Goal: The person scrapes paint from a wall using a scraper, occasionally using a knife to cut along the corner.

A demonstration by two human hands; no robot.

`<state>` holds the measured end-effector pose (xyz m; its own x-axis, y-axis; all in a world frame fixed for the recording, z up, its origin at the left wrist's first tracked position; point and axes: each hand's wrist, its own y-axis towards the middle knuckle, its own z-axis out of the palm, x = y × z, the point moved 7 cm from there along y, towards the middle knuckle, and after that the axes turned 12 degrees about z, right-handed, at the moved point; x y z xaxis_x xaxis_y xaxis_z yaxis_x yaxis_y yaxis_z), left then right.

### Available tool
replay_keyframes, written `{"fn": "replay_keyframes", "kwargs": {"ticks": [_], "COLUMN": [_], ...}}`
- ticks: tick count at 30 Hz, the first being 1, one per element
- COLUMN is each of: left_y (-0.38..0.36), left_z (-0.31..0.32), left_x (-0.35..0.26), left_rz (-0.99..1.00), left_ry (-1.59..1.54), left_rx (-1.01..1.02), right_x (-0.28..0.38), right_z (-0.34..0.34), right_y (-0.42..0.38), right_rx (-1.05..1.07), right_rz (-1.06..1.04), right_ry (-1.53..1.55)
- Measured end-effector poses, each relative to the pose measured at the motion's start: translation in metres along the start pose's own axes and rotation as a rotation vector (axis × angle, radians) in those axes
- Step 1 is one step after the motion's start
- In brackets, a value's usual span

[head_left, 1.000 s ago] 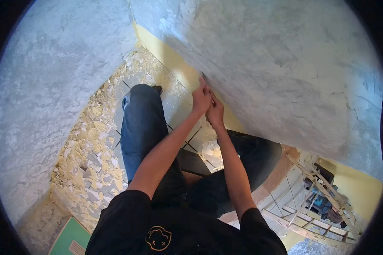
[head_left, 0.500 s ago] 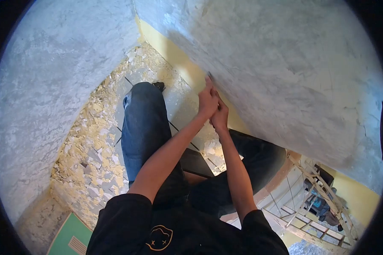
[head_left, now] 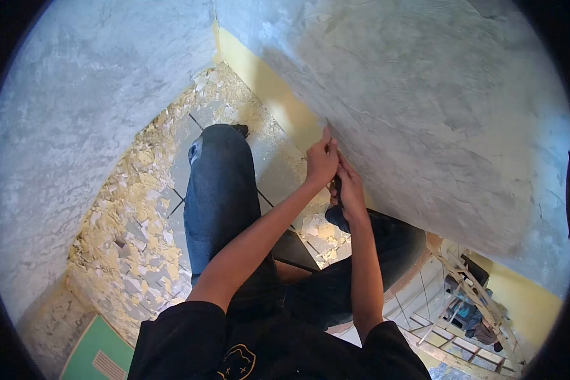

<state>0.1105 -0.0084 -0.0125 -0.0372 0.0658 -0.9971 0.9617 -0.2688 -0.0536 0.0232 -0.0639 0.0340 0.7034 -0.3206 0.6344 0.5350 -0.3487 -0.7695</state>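
Observation:
My left hand (head_left: 322,163) is closed around the front of a slim scraper with a dark handle (head_left: 337,189), its index finger stretched toward the wall. Behind it, my right hand (head_left: 350,190) grips the same handle. Fingers cover most of the tool, and its tip is hardly visible against the wall. Both hands are at the border between the grey, bared wall (head_left: 424,126) and a strip of yellow paint (head_left: 291,111) along its foot.
Paint flakes (head_left: 130,234) lie thick on the tiled floor along the left wall (head_left: 101,95). My bent knees (head_left: 218,164) flank the hands. A green board (head_left: 98,351) is at bottom left; a wooden ladder (head_left: 481,288) and dark items stand at lower right.
Both hands have drawn back along the wall, toward my body and slightly right, with the scraper. More of the dark handle shows in the right hand, and the view has shifted slightly.

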Motion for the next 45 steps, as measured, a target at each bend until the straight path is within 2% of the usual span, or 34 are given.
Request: {"fn": "replay_keyframes", "kwargs": {"ticks": [1,3,4,6,10,12,15,17,20,22,23,25,29,32,34,35,37,38,40,45], "left_y": [-0.001,0.003,0.009,0.017,0.023,0.014,0.002,0.000,-0.001,-0.002,-0.005,-0.009,-0.012,-0.010,-0.010,-0.009,-0.013,-0.013,-0.007,-0.005], "left_z": [0.006,0.006,-0.003,-0.004,-0.009,-0.008,-0.004,-0.003,-0.005,-0.001,-0.001,-0.002,0.003,-0.001,-0.002,-0.003,0.000,0.002,-0.005,-0.005], "left_x": [0.011,0.012,0.004,0.022,0.037,0.026,0.007,-0.001,-0.010,-0.013,-0.014,-0.023,-0.021,-0.019,-0.015,-0.019,-0.007,-0.004,-0.006,-0.003], "left_rz": [-0.010,0.211,0.202,-0.241,-0.214,-0.066,-0.082,-0.075,-0.174,-0.119,-0.121,0.107,0.247,0.213,0.045,0.042,-0.213,-0.214,0.010,0.115], "left_ry": [-0.001,-0.037,-0.039,-0.152,-0.215,-0.144,-0.164,-0.176,-0.245,-0.035,-0.034,-0.050,-0.065,-0.115,-0.205,-0.207,-0.180,-0.178,-0.137,-0.103], "left_rx": [-0.003,-0.156,-0.158,0.056,-0.062,-0.046,0.040,-0.002,0.077,0.223,0.224,0.074,0.038,-0.002,-0.002,0.005,0.077,0.079,-0.051,-0.018], "right_x": [-0.002,-0.001,0.000,0.004,0.001,-0.003,-0.005,-0.006,-0.009,-0.010,-0.014,-0.018,-0.031,-0.032,-0.033,-0.033,-0.030,-0.029,-0.035,-0.045], "right_z": [-0.001,-0.003,0.000,0.009,0.026,0.021,0.007,-0.002,-0.010,-0.011,-0.012,-0.013,-0.016,-0.017,-0.020,-0.020,-0.014,-0.014,-0.006,-0.005], "right_y": [0.003,0.012,0.020,0.036,0.041,0.025,0.006,0.002,0.004,0.006,0.009,0.017,0.037,0.043,0.042,0.042,0.044,0.045,0.049,0.067], "right_rx": [0.001,-0.037,-0.038,-0.016,-0.066,-0.086,-0.070,-0.050,-0.049,-0.041,-0.041,-0.068,-0.006,0.060,0.079,0.073,0.105,0.104,0.230,0.086], "right_rz": [0.009,-0.017,-0.009,0.023,-0.013,-0.041,-0.036,-0.015,-0.016,-0.064,-0.062,-0.137,-0.052,-0.020,0.047,0.048,-0.002,0.000,0.089,0.031], "right_ry": [-0.005,-0.056,-0.061,0.007,-0.020,0.036,0.071,0.054,-0.018,-0.200,-0.199,-0.371,-0.198,-0.008,-0.002,0.002,0.059,0.061,0.104,-0.009]}}
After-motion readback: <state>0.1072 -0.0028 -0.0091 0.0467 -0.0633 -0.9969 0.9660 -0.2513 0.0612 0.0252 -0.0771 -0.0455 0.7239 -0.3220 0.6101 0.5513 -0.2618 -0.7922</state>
